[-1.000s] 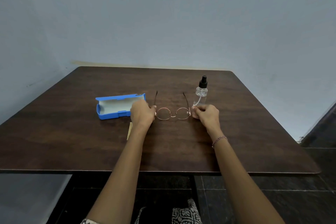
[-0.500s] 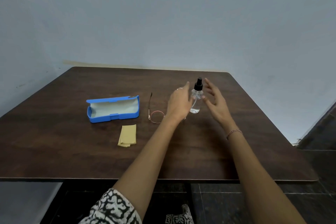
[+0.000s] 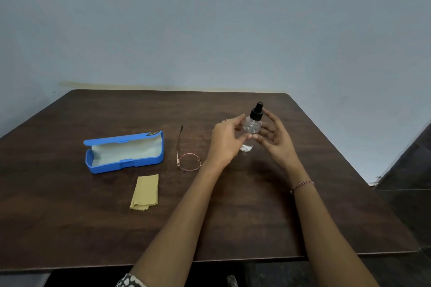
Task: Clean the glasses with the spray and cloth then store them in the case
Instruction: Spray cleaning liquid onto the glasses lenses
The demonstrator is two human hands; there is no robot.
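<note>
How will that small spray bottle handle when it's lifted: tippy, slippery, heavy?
The spray bottle is tall and narrow on a small base, so a nudge near the cap would probably tip it. Its clear wall looks smooth, so it may be a bit slippery. It is small, so likely light, though the fill level is unclear.

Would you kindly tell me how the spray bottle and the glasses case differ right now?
The spray bottle is clear with a black top; the glasses case is blue with a pale lining. The bottle stands upright; the case lies flat, lid open. The left hand and right hand curl fingers round the bottle; nothing touches the case. Both sit beyond the cloth.
</note>
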